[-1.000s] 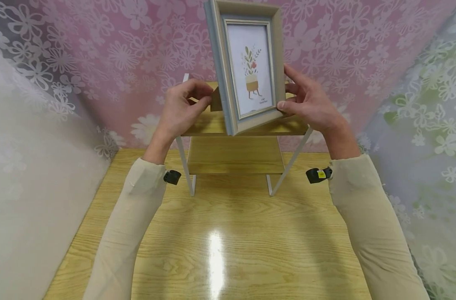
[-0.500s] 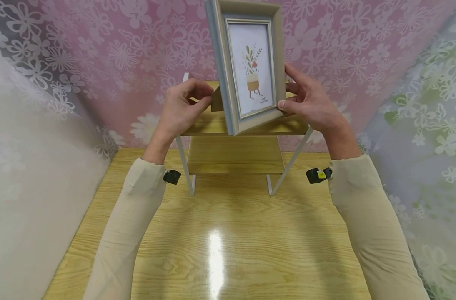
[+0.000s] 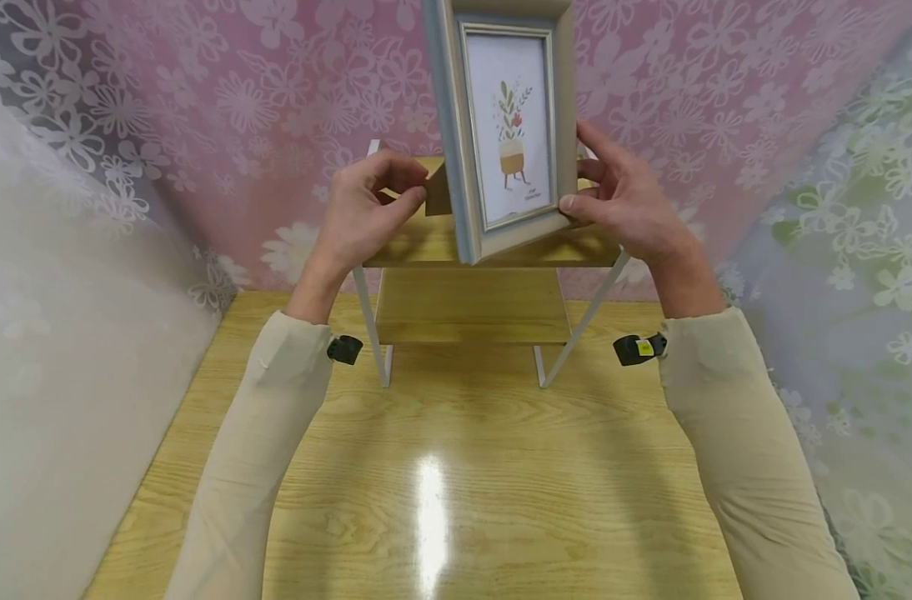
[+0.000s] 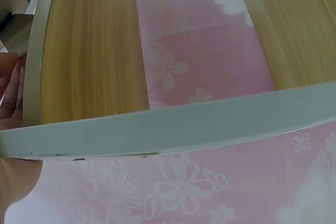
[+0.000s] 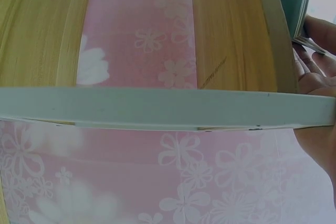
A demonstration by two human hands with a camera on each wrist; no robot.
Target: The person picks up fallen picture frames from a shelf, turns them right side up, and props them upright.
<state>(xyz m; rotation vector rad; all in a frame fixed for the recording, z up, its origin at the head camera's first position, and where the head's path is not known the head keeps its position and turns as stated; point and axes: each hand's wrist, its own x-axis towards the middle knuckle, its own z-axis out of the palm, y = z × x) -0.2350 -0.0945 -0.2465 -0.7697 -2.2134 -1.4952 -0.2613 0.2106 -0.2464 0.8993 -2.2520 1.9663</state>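
Observation:
A picture frame [image 3: 462, 142] with a grey-blue and beige border is held up over a small wooden shelf unit, tilted, its top cut off by the view. Its print shows a potted plant. My right hand [image 3: 630, 196] grips the frame's lower right edge, thumb on the front and the other fingers partly hidden behind. At the left, thumb and fingertips of my left hand [image 3: 360, 208] pinch a brown stand flap [image 3: 438, 196] that sticks out from behind the frame. The left wrist view shows the brown flap [image 4: 18, 32] by the fingers; a frame corner [image 5: 296, 6] appears in the right wrist view.
The shelf unit has an upper board [image 3: 422, 246], a lower board [image 3: 471, 308] and slanted white legs [image 3: 366, 312]. It stands against a pink flowered wall [image 3: 276, 125]. Pale walls flank both sides, above a glossy wood-pattern floor [image 3: 456, 433].
The frame has shifted slightly right and up in the head view, its top more cut off. The rest of the scene has shifted a little too. Both hands keep their hold.

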